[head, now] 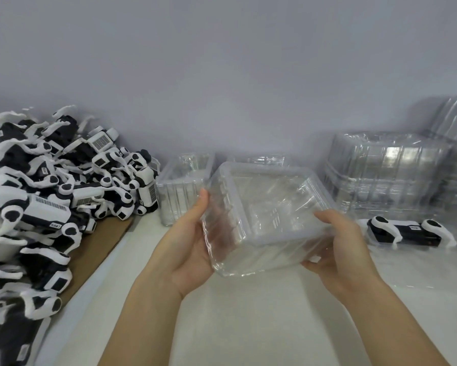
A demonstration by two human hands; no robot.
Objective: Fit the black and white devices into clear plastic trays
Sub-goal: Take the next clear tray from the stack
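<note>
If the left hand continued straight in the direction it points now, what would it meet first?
The left hand holds the clear tray and points up and away toward the wall. Carried straight on, it would probably first meet the empty tray standing just behind it, though depth is hard to judge from this single view.

clear tray (269, 207) — held aloft, devices (50, 202) heaped left

White table (248, 326), cardboard sheet (98, 249) under piled black-and-white devices (50, 196), clear tray stacks (386, 175), one device (407, 229) at right
</note>
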